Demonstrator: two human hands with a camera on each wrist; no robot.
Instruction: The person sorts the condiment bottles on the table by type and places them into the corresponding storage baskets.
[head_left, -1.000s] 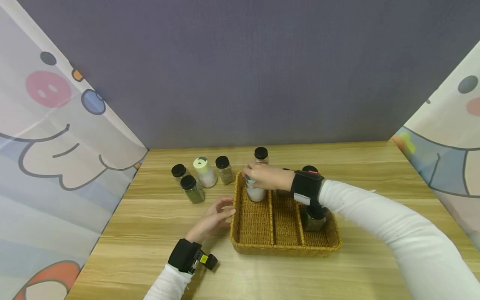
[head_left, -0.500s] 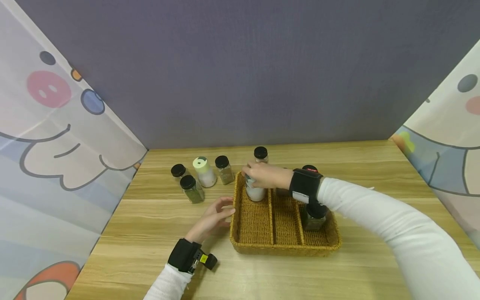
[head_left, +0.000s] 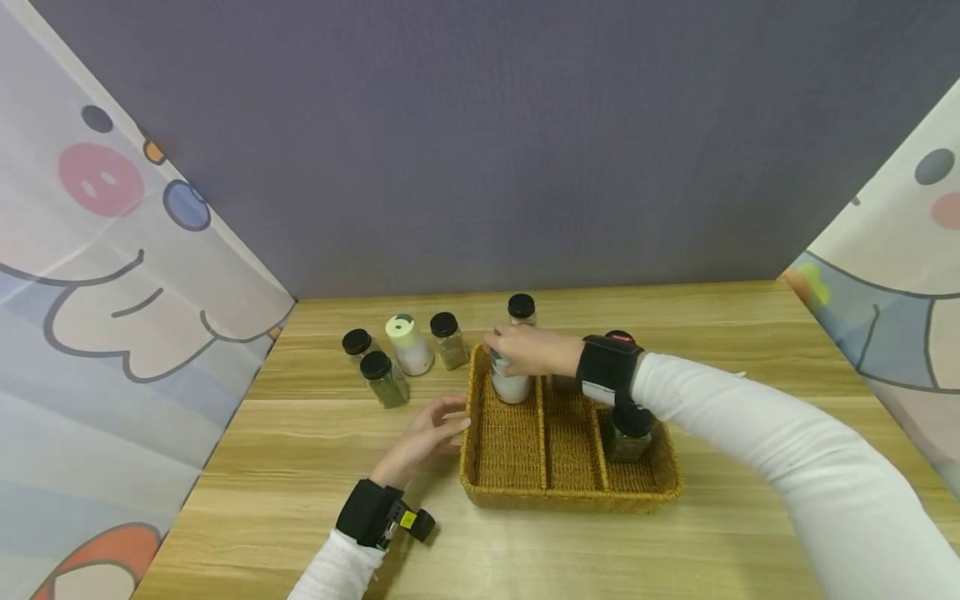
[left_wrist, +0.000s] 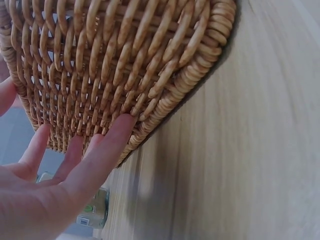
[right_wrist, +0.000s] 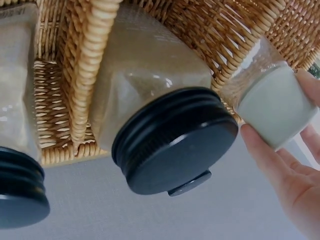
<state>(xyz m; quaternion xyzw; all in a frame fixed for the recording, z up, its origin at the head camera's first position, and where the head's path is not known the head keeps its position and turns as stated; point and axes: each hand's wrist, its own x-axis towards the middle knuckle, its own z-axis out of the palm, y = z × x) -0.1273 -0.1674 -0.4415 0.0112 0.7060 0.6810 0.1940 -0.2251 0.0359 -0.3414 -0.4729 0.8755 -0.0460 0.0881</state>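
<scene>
A woven basket [head_left: 566,498] with three compartments stands on the table. My right hand [head_left: 531,348] holds a jar [head_left: 512,390] by its top, at the back of the left compartment. In the right wrist view the fingers are around its pale green cap [right_wrist: 277,107]. My left hand [head_left: 422,437] lies against the basket's left outer wall, and in the left wrist view its extended fingertips touch the weave [left_wrist: 95,75]. A black-lidded jar [right_wrist: 155,65] sits in the middle compartment, mostly covered by my right wrist in the head view.
The right compartment holds a black-lidded jar [head_left: 630,435], with another black lid [head_left: 621,337] behind it. Left of the basket stand a green-filled jar [head_left: 387,383], a pale-capped shaker [head_left: 410,343] and other black-lidded jars [head_left: 450,343]. One more jar [head_left: 522,308] stands behind the basket.
</scene>
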